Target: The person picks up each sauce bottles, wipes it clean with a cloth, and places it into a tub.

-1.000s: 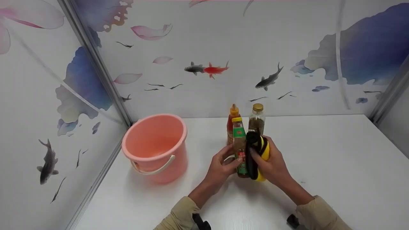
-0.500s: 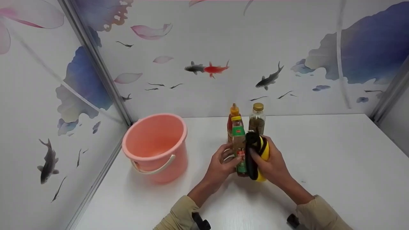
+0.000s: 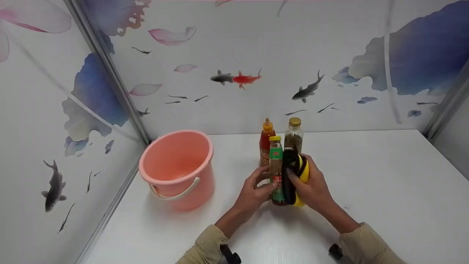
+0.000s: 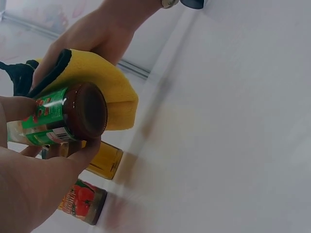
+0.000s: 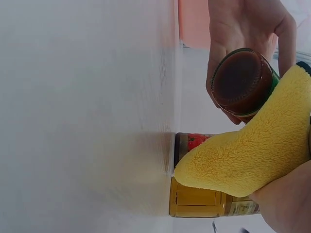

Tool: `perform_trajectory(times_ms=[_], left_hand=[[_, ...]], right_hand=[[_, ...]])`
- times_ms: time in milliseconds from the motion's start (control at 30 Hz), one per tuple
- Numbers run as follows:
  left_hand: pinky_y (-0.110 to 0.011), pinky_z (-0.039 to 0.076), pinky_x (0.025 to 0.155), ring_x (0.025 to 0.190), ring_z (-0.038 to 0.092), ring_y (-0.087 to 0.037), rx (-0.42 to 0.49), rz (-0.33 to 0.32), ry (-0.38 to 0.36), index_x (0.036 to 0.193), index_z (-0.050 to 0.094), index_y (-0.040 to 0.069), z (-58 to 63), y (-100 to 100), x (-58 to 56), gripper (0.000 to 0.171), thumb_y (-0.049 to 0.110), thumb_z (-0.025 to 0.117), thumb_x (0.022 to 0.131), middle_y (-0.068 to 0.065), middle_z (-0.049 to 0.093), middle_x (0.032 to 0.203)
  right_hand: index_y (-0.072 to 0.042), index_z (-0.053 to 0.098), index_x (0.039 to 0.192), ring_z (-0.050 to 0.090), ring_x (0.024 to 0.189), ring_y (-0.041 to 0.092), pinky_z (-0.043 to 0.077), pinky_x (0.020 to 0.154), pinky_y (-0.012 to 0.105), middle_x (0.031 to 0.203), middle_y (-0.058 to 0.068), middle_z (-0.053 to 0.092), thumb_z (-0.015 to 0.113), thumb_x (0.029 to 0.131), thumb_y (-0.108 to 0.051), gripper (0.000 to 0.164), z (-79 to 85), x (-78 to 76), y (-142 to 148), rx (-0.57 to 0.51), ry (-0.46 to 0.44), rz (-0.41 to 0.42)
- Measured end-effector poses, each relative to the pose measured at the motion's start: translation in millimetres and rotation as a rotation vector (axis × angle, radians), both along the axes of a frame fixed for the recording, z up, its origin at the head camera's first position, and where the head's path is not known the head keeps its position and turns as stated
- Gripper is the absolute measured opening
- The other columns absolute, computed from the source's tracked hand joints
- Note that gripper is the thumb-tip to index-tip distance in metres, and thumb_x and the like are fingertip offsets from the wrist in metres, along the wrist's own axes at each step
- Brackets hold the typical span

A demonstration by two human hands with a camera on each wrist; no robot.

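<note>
My left hand (image 3: 253, 192) grips a slim glass bottle (image 3: 276, 153) with a green label and yellow cap. Its dark round base faces the left wrist view, raised off the table. In my right hand (image 3: 311, 187) is a folded cloth (image 5: 248, 150), yellow and fluffy on one side with black on the other. The cloth lies against the bottle's right side, its black part toward the glass. Behind both hands stand a red sauce bottle (image 3: 266, 141) with an orange nozzle cap and a clear bottle (image 3: 293, 141) with a gold cap, their lower parts hidden in the head view.
A pink bucket (image 3: 207, 183) with a white handle stands left of the hands on the white table (image 3: 384, 183). Printed wall panels (image 3: 234, 110) rise along the back and left sides. A metal corner post (image 3: 106, 69) joins them.
The green-labelled bottle has shifted slightly right and toward me and stands straighter, after a small lift half a second ago. Both hands keep their grips and have barely moved.
</note>
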State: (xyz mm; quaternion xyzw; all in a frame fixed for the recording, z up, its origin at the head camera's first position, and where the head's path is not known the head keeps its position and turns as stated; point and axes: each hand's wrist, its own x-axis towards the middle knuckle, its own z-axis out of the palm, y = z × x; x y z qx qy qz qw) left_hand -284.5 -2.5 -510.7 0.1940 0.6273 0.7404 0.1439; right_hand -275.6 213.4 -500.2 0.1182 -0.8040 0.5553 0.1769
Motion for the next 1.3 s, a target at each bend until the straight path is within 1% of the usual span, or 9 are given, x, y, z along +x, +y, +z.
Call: perform_trajectory(times_ms=[100,200,333,433,600,800,933,1067,1300], left_hand=[[-0.046,0.062,0.102,0.136,0.064,-0.029,0.000,-0.017,-0.004,0.156,0.054,0.027,-0.4,0.5,1.3,0.053,0.025,0.071,0.106,-0.012,0.054,0.150],[-0.046,0.062,0.101,0.135,0.064,-0.029,0.016,-0.043,-0.030,0.157,0.053,0.024,-0.9,0.1,2.6,0.054,0.023,0.070,0.106,-0.013,0.054,0.151],[-0.049,0.062,0.102,0.134,0.063,-0.028,0.020,-0.082,-0.056,0.157,0.054,0.024,-0.8,-0.2,3.4,0.054,0.025,0.070,0.106,-0.013,0.054,0.151],[-0.049,0.062,0.103,0.136,0.063,-0.028,0.002,-0.098,-0.054,0.157,0.054,0.026,-1.1,-0.3,2.9,0.054,0.027,0.071,0.105,-0.012,0.054,0.152],[-0.048,0.063,0.101,0.137,0.065,-0.027,-0.042,-0.103,-0.037,0.157,0.054,0.027,-3.0,-0.8,1.5,0.055,0.027,0.073,0.105,-0.010,0.057,0.150],[-0.043,0.062,0.104,0.133,0.068,-0.027,-0.083,-0.100,0.023,0.156,0.056,0.025,-2.5,-1.7,0.6,0.053,0.027,0.073,0.106,-0.008,0.061,0.148],[-0.040,0.060,0.107,0.134,0.068,-0.028,-0.102,-0.097,0.052,0.156,0.056,0.025,-2.9,-1.3,-1.1,0.053,0.027,0.073,0.106,-0.006,0.062,0.149],[-0.040,0.060,0.108,0.135,0.068,-0.030,-0.093,-0.072,0.047,0.156,0.056,0.023,-3.0,-0.7,-1.4,0.055,0.027,0.074,0.105,-0.006,0.064,0.150],[-0.045,0.056,0.113,0.135,0.068,-0.029,-0.082,0.001,0.039,0.153,0.056,0.019,-3.2,0.9,-0.9,0.054,0.028,0.076,0.104,-0.008,0.067,0.149]], right_hand=[[-0.017,0.054,0.148,0.066,0.096,0.021,0.060,0.086,0.024,0.117,0.003,0.069,0.075,0.104,-0.024,0.049,0.4,0.1,0.0,-0.009,0.008,-0.001],[-0.017,0.053,0.148,0.067,0.097,0.020,0.060,0.087,0.024,0.119,0.003,0.069,0.075,0.105,-0.024,0.049,1.3,0.5,0.3,-0.017,0.018,0.001],[-0.017,0.053,0.149,0.067,0.098,0.021,0.060,0.088,0.023,0.121,0.002,0.069,0.074,0.105,-0.024,0.050,2.4,1.3,0.7,-0.023,0.028,0.007],[-0.018,0.053,0.149,0.067,0.098,0.021,0.061,0.089,0.024,0.121,0.001,0.069,0.075,0.105,-0.024,0.050,2.9,1.6,0.8,-0.027,0.036,0.015],[-0.019,0.053,0.149,0.068,0.098,0.022,0.061,0.088,0.025,0.121,0.001,0.070,0.075,0.105,-0.024,0.050,2.6,1.4,1.0,-0.030,0.042,0.023],[-0.019,0.053,0.150,0.068,0.099,0.022,0.061,0.089,0.024,0.123,0.002,0.070,0.074,0.105,-0.025,0.050,4.3,2.1,1.1,-0.031,0.045,0.023],[-0.019,0.053,0.150,0.068,0.099,0.022,0.061,0.089,0.024,0.124,0.002,0.070,0.074,0.105,-0.024,0.051,3.9,2.4,1.2,-0.039,0.043,0.026],[-0.018,0.053,0.150,0.068,0.100,0.020,0.061,0.090,0.023,0.124,0.002,0.071,0.075,0.104,-0.022,0.051,2.6,1.5,0.8,-0.040,0.048,0.019],[-0.017,0.053,0.150,0.068,0.100,0.020,0.061,0.089,0.023,0.124,0.001,0.070,0.075,0.104,-0.022,0.052,1.1,0.7,0.5,-0.046,0.055,0.019]])
